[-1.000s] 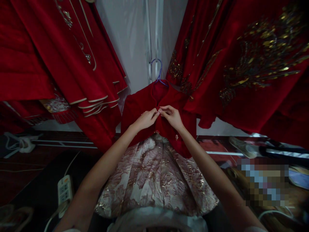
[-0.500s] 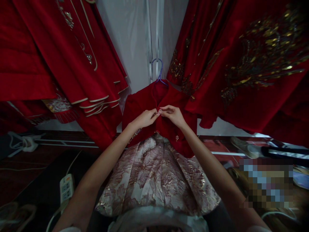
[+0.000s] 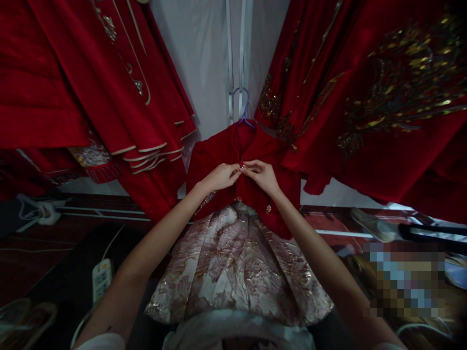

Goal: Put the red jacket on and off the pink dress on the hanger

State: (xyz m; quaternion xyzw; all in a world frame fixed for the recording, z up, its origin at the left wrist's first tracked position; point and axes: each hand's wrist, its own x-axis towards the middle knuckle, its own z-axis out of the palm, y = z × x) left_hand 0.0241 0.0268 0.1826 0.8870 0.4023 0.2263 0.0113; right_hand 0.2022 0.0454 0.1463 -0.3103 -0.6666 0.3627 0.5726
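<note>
A red jacket [image 3: 211, 155] hangs in front of me on a purple hanger [image 3: 245, 107], over a pale pink skirt [image 3: 226, 257] with a shiny floral pattern. At the jacket's front opening, just below the collar, my two hands meet. My left hand [image 3: 222, 176] pinches the front edge of the cloth. My right hand [image 3: 263, 175] has thumb and finger closed on a small beaded button [image 3: 243, 167]. Lower on the front sits another beaded button [image 3: 238, 199], and a beaded ornament [image 3: 269, 209] shows to its right.
Red garments [image 3: 146, 97] with pale trim hang at the left. More red garments [image 3: 365, 165] with gold sequins hang at the right. On the lower left lies a white power strip [image 3: 101, 279] with a cord. A shoe [image 3: 370, 224] shows on the tiled floor at right.
The view has shifted slightly, so the garments appear a little further right. Both hands stay at the jacket's front opening, with only slight finger movement.
</note>
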